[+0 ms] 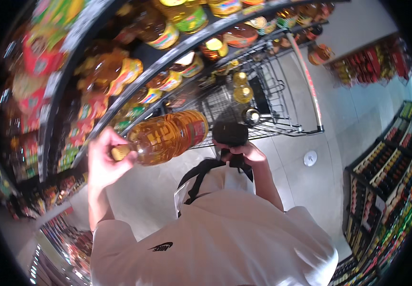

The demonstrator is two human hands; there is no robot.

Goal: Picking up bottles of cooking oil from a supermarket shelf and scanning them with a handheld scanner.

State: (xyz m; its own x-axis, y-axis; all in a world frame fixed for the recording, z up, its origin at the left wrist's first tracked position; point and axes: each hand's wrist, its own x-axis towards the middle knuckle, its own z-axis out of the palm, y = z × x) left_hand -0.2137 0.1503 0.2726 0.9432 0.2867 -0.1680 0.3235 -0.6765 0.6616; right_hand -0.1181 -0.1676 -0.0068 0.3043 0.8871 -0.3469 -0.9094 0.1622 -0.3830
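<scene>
My left hand (109,161) grips a large plastic bottle of amber cooking oil (168,137) by its yellow cap and neck. The bottle is tilted well over, its labelled base pointing right, in front of the near side of a wire shopping cart (277,130). At my chest, my right hand (250,152) is closed around a dark rounded object (230,134), whose kind I cannot make out; dark straps hang beside it. Inside the cart are a bottle of yellow oil (242,93) and a dark bottle with a pale top (251,115).
Shelves of oil bottles (163,37) rise along the left and far side, close to my left hand. Hanging red packets (366,62) are at far right. A tiered rack of bottles (384,168) stands at right. Grey floor tiles (320,186) lie between, with a round floor sticker (310,158).
</scene>
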